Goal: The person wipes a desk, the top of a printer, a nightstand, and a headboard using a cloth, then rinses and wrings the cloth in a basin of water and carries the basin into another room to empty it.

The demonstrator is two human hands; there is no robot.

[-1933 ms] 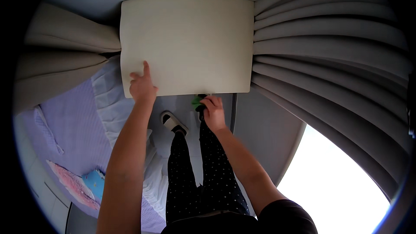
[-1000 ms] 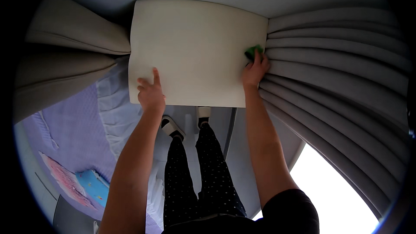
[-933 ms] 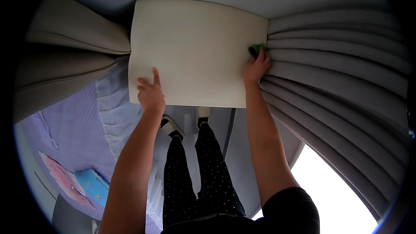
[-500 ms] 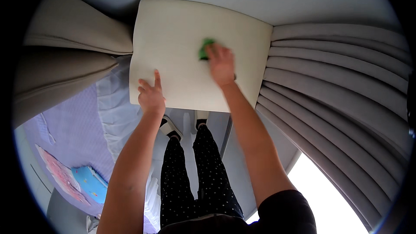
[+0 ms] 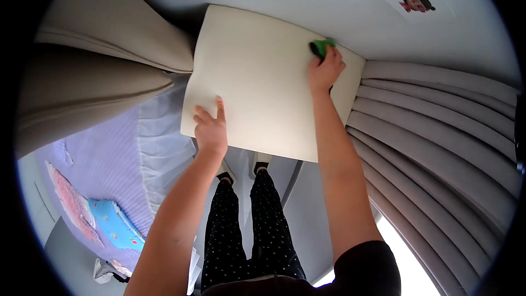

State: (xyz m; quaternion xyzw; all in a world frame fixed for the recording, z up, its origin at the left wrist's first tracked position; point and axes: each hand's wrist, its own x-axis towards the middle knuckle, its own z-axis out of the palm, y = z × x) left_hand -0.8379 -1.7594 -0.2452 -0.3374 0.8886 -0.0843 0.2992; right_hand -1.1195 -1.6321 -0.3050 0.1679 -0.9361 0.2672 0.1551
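Observation:
A cream cabinet top (image 5: 257,87) with smooth, bare-looking sides fills the middle of the view. Near its far right edge, my right hand (image 5: 327,72) is closed on a bunched green cloth (image 5: 324,47) with a dark patch, pressing it to the surface. Part of the cloth is hidden under my fingers. My left hand (image 5: 211,131) rests at the near left edge of the top, its fingers spread and holding nothing.
Beige curtains (image 5: 109,33) hang at the left against the top, and grey pleated curtains (image 5: 433,131) at the right. A wall with a picture (image 5: 417,3) stands behind. Lower left is a bed with a purple cover (image 5: 109,153) and a blue pillow (image 5: 114,222).
My right hand has moved the green cloth right and farther back across the top. My left hand keeps its place near the left edge, while the whole view has shifted a little.

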